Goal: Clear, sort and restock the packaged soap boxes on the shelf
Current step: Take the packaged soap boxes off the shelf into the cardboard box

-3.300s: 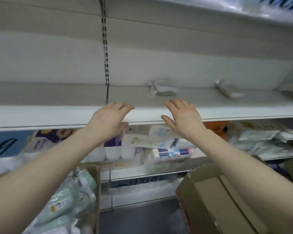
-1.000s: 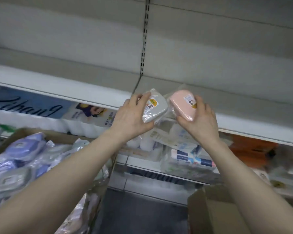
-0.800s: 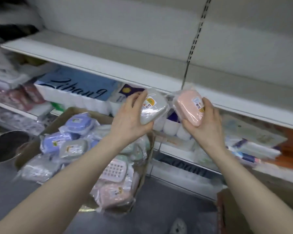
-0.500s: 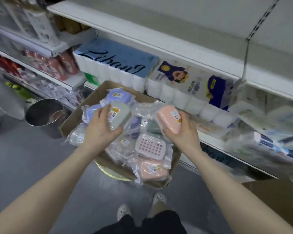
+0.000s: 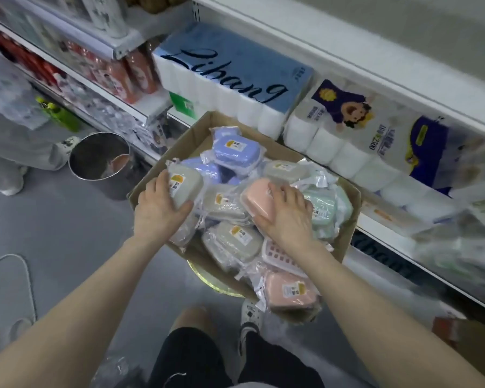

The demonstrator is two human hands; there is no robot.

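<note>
In the head view, a grey soap box (image 5: 186, 186) is gripped by the left hand (image 5: 158, 210), with the fingers curled over its far side and the thumb pressed against its near edge. A pink soap box (image 5: 259, 201) is held by the right hand (image 5: 287, 217), the fingers spread across its top and the thumb tucked at the near edge. Both are held low over the cardboard box (image 5: 177, 144), on the heap of wrapped soap boxes inside and well below the white shelf (image 5: 347, 60). The boxes are judged light and stiff. They are hard shells in loose, slippery film, so they are best clasped across the shell itself, not by the wrapper.
</note>
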